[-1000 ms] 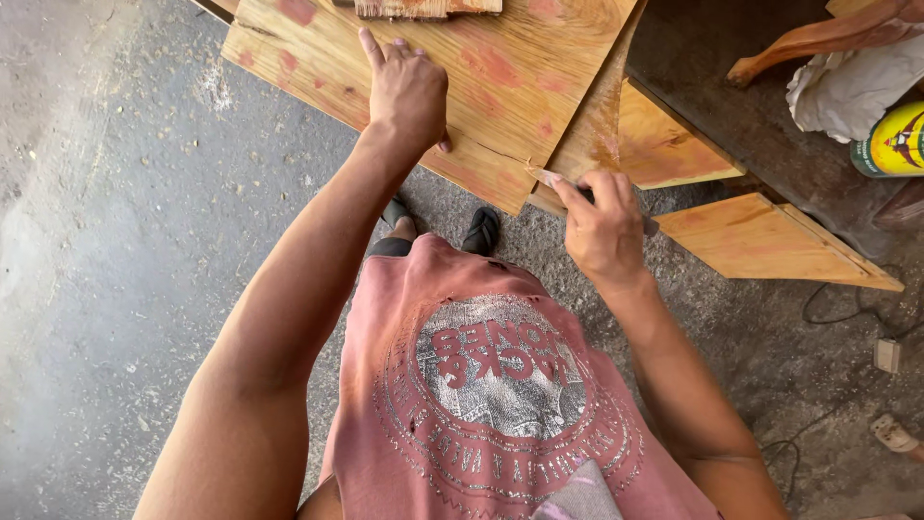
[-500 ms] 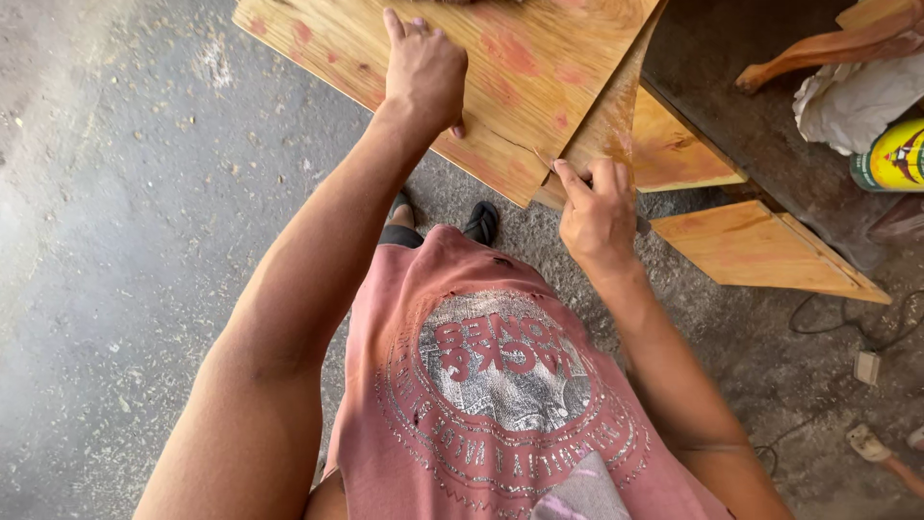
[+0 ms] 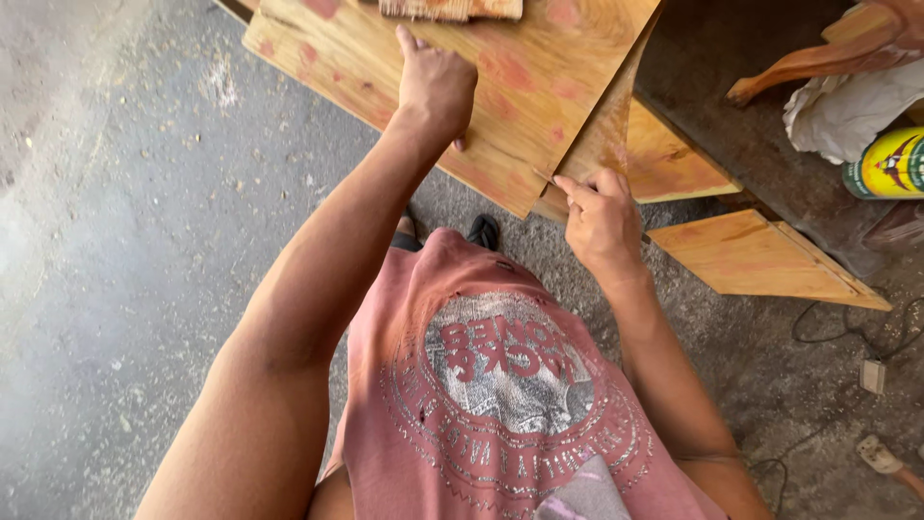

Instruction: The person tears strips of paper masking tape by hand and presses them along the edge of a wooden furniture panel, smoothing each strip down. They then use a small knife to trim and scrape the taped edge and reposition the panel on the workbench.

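- We saw the left hand (image 3: 438, 87) lying palm-down on a large plywood sheet (image 3: 539, 96), fingers loosely spread toward twelve o'clock and pressing on the board rather than closing round anything.
- The right hand (image 3: 602, 217) sat at the sheet's near corner, about four o'clock from the left hand, fingers curled and pinched on the board's edge; whether a small tool was in that pinch we could not tell.
- The plywood sheet filled the upper middle of the view, pale orange with reddish blotches, its corner pointing down toward six o'clock.
- A short wooden block (image 3: 452, 8) lay on the sheet at twelve o'clock, just beyond the left hand.
- More boards (image 3: 760, 255) jutted out from under the sheet toward four o'clock, stacked at slanting angles.
- The floor (image 3: 125, 241) was rough grey concrete, dusted with sawdust and small chips, running from nine o'clock down to six.
- At two o'clock stood a dark table (image 3: 712, 48) carrying a carved wooden leg (image 3: 818, 58), a crumpled white cloth (image 3: 847, 111) and a yellow-and-green can (image 3: 890, 164).
- A black cable (image 3: 828, 323) and a white plug (image 3: 873, 376) lay on the floor at four o'clock.
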